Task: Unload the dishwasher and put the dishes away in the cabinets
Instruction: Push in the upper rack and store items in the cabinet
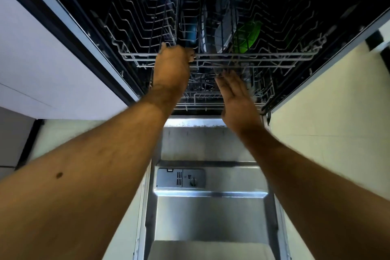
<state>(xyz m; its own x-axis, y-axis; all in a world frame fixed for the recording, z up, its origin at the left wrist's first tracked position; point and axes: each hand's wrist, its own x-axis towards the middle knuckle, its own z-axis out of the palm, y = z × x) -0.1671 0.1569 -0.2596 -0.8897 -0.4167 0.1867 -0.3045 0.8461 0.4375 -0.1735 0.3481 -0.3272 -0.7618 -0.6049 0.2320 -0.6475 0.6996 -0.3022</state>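
The dishwasher (211,27) is seen open, its door (211,207) lowered flat beneath both arms, with the detergent dispenser (180,177) visible on the door's inner face. The upper rack (263,57) is positioned at the front of the tub, and its front rail is gripped by the left hand (172,65), the fingers being curled over the wire from above. The right hand (236,97) is held just below that rail and in front of the lower rack (202,97), with fingers straight and close together, the palm turned leftward; nothing is held in it, and whether the fingertips touch the wire cannot be told because of blur. Beyond the hands, in the upper rack, a green plate (248,37) is stood on edge beside a grey plate (224,31), and a dark cup (188,30) is placed just behind the left hand. Both forearms are extended forward, bare.
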